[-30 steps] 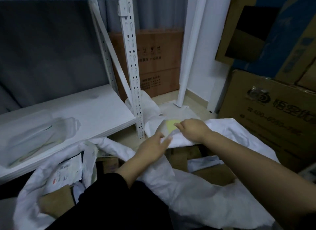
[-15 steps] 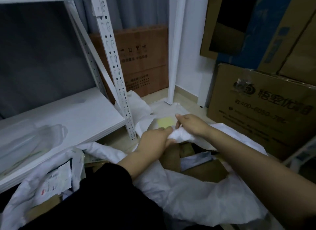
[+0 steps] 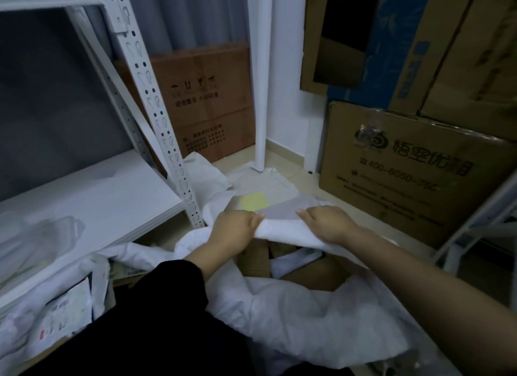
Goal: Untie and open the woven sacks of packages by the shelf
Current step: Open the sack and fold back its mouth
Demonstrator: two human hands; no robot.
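**Lin:** Head camera has both hands on the far edge of the white sack (image 3: 293, 305), which lies on the floor just right of the shelf (image 3: 92, 205). Is the mouth open yet?

**Mo:** Partly, I'd say. The left hand (image 3: 233, 231) has its fingers curled tight over the rim, and the right hand (image 3: 328, 226) pinches the same rim a little way along. Between and below them you can see brown cardboard packages (image 3: 313, 275) inside.

**Lin:** So no knot left on this one?

**Mo:** None that I can see, though the folds may hide a cord. The job in hand looks like spreading the mouth wider.

**Lin:** How would you do that well?

**Mo:** Keep both grips on the hem itself, not on loose cloth below it, and draw the hands apart and away from the body so the rim rolls back over the packages. Woven cloth is slippery, so a full curl of the fingers beats a fingertip pinch.

**Lin:** Anything to watch?

**Mo:** The shelf post (image 3: 156, 118) stands close on the left, and the big cardboard box (image 3: 405, 174) on the right. Another open sack (image 3: 16, 333) sits under the shelf, lower left.
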